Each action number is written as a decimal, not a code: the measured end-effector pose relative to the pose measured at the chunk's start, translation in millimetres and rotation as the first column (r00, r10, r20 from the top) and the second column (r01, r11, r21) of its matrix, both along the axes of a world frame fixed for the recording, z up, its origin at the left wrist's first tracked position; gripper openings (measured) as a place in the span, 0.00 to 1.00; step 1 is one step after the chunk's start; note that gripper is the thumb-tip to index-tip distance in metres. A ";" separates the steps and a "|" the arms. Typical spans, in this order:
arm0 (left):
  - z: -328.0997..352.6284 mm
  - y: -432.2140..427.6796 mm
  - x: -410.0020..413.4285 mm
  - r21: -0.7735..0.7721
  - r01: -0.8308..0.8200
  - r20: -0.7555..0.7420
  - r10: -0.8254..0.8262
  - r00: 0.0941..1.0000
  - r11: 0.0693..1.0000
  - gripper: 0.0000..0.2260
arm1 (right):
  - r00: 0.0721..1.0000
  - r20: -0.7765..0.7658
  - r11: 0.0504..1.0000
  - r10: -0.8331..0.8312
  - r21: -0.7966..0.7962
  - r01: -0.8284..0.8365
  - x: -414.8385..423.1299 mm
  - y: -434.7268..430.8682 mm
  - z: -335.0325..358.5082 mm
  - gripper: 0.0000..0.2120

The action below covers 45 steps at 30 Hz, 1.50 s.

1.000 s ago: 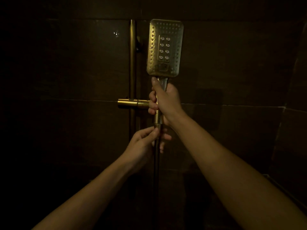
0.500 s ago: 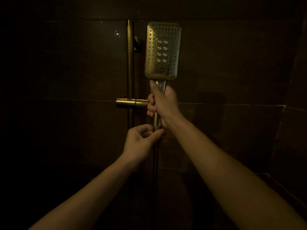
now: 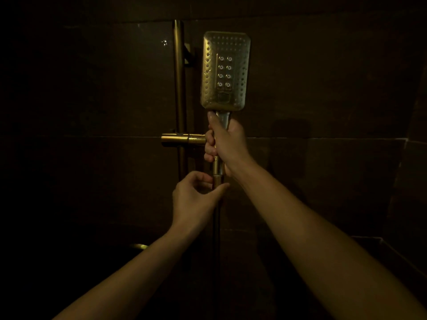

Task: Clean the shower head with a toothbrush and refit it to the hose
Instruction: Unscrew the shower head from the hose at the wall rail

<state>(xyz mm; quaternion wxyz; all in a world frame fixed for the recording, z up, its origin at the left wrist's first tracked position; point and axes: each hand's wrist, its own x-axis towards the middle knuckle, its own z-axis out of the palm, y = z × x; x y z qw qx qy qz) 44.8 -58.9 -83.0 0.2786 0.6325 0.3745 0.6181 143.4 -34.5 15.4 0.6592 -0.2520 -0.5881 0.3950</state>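
A brass-coloured rectangular shower head [image 3: 226, 70] stands upright, its nozzle face towards me, in a dim shower. My right hand [image 3: 225, 144] is wrapped around its handle just below the head. Right under that hand, the hose nut [image 3: 218, 179] meets the handle's lower end, and my left hand [image 3: 196, 197] pinches this nut between thumb and fingers. The dark hose [image 3: 216, 227] hangs straight down from the nut. No toothbrush is in view.
A vertical brass rail [image 3: 179, 88] runs up the dark tiled wall to the left of the head, with a horizontal brass slider bracket [image 3: 182, 139] on it beside my right hand. A ledge edge [image 3: 392, 248] shows at the lower right.
My left hand's fingers have shifted around the hose nut, thumb now reaching across its front. The shower head and my right hand have stayed almost in place.
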 end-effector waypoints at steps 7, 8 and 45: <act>0.2 -1.5 -6.0 -0.092 0.419 0.219 -0.393 0.893 0.903 0.07 | 0.998 -0.056 1.000 0.012 -0.022 -0.013 2.8 7.8 2.1 0.11; 1.1 -2.0 -7.4 -0.106 0.488 0.261 -0.450 0.854 0.866 0.09 | 0.998 -0.063 1.000 0.016 -0.026 -0.018 3.1 8.4 2.6 0.11; -5.4 -8.5 2.0 -0.066 0.367 0.272 -0.337 0.901 0.928 0.08 | 0.999 -0.020 0.998 0.048 -0.031 -0.049 -7.4 -0.3 3.2 0.12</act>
